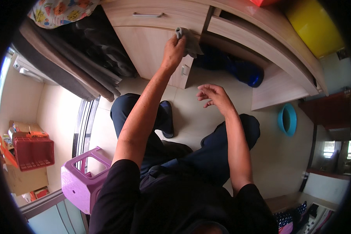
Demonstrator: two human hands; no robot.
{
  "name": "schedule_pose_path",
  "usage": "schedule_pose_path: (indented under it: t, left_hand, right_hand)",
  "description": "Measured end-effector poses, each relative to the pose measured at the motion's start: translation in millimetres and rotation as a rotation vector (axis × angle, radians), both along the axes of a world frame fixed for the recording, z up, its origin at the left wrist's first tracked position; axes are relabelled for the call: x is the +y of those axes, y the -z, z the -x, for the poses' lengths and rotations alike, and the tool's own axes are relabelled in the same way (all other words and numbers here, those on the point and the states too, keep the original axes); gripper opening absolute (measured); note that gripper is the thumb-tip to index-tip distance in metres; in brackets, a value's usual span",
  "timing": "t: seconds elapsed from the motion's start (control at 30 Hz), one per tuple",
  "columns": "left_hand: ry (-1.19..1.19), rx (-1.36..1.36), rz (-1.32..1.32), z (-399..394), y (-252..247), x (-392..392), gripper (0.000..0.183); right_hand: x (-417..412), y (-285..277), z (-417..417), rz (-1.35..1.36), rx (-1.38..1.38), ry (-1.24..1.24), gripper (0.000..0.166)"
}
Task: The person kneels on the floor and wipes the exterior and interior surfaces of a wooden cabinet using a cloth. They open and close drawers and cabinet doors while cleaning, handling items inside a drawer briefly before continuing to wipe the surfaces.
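Observation:
My left hand (174, 51) grips a grey cloth (192, 45) and reaches forward to the pale wood-grain cabinet. The cloth hangs at the right end of the cabinet door (146, 48), just under the drawer front (175, 11). Whether it presses on the wood I cannot tell. My right hand (215, 95) hovers over the tiled floor with bent, parted fingers and nothing in it. Below the left hand is the door's small metal handle (184, 69).
Right of the cabinet, a desk drawer (251, 41) overhangs a dark blue object (247, 73). A turquoise basin (287, 120) rests on the floor at right. Grey and brown curtains (67, 61) hang at left. A purple plastic stool (79, 181) and red crate (34, 153) are at left.

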State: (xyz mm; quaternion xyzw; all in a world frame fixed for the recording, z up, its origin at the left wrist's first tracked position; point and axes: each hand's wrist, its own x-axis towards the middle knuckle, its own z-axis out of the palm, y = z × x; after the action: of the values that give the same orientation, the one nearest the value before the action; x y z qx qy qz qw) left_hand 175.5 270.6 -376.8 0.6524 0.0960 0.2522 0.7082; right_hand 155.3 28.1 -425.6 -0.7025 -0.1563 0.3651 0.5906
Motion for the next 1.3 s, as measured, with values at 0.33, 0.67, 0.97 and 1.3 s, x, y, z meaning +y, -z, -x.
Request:
schedule_pose_path:
  t: [0.33, 0.67, 0.97, 1.3]
  left_hand:
    - [0.042, 0.470, -0.651, -14.1, 106.4, 8.7, 0.035]
    - [0.139, 0.336, -0.431, 8.7, 105.1, -5.4, 0.026]
    - [-0.057, 0.283, -1.056, 82.1, 49.4, -40.4, 0.018]
    - [-0.005, -0.078, -0.810, 71.5, 33.1, -1.5, 0.052]
  right_hand:
    - [20.5, 0.6, -11.4, -0.184, -0.104, -0.086, 0.031]
    - [51.6, 12.6, -17.2, -0.207, -0.315, 0.043, 0.030]
    - [64.1, -0.3, -8.5, -0.361, 0.028, -0.085, 0.040]
    - [110.2, -18.8, -44.3, -0.364, -0.077, 0.208, 0.030]
